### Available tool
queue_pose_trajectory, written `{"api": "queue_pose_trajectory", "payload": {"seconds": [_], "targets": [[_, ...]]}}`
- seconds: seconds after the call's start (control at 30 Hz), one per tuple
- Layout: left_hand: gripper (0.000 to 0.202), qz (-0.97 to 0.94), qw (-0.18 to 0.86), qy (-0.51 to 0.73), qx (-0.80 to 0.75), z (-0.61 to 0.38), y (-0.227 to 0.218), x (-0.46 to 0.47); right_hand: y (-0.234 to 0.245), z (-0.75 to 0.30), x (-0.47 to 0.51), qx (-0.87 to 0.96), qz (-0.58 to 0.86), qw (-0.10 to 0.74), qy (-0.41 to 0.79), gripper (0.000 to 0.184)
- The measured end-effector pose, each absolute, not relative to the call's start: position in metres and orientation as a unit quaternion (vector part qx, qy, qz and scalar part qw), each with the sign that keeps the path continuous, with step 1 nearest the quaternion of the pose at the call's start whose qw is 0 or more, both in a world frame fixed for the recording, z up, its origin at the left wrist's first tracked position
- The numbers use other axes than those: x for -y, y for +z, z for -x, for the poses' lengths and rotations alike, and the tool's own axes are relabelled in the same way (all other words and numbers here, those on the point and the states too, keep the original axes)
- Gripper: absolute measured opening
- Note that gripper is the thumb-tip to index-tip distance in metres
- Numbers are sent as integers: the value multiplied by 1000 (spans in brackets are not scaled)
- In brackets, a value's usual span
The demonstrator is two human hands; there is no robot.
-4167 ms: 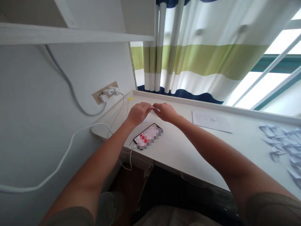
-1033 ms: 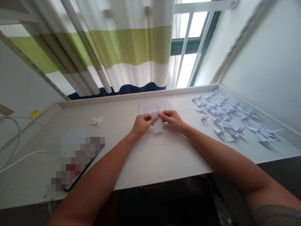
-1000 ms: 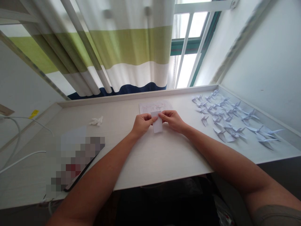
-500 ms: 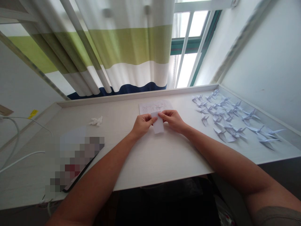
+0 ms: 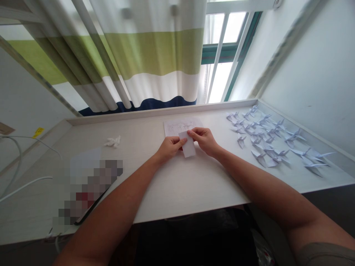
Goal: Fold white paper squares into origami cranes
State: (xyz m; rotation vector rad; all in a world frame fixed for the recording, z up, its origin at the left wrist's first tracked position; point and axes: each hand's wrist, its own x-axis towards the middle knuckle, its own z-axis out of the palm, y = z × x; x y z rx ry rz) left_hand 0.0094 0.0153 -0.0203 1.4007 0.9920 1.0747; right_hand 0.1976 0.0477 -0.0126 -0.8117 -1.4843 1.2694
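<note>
Both of my hands pinch a small folded white paper just above the white desk. My left hand grips its left edge with curled fingers. My right hand pinches its upper right corner. A printed sheet lies flat just beyond the hands. To the right, several pale blue folded paper cranes are spread over the desk.
A phone on a white cable lies at the desk's left front. A small crumpled white scrap sits left of centre. A striped curtain and window stand behind; a wall bounds the right.
Since about four seconds ago my view has swung right from the wall socket and phone to the desk's middle. In the last second the folded paper has tilted slightly.
</note>
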Motion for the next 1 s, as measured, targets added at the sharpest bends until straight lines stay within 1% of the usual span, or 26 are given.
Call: {"api": "queue_pose_trajectory", "payload": {"seconds": [0.1,0.23,0.37,0.5,0.57,0.7,0.83,0.93,1.0], "targets": [[49,-598,520,450,-412,-9,-20,-15,-14,-198,-48,628,349,480,504,55],[48,-577,495,489,-427,-10,-20,-16,-17,-197,-47,684,368,439,453,65],[49,-562,489,509,-431,-11,-18,-16,-17,-196,-47,706,365,435,423,67],[51,-586,511,456,-434,-9,-16,-14,-17,-197,-50,679,365,463,438,67],[53,-601,501,436,-444,-7,-16,-14,-19,-198,-52,671,364,461,452,67],[51,-600,459,465,-461,-6,-18,-15,-20,-200,-52,704,378,419,431,70],[48,-590,470,476,-452,-8,-19,-16,-18,-199,-49,720,386,410,406,72],[46,-589,460,491,-447,-8,-19,-17,-15,-197,-45,714,390,404,418,72],[46,-591,438,507,-449,-7,-18,-18,-13,-196,-42,720,390,381,430,74]]}}
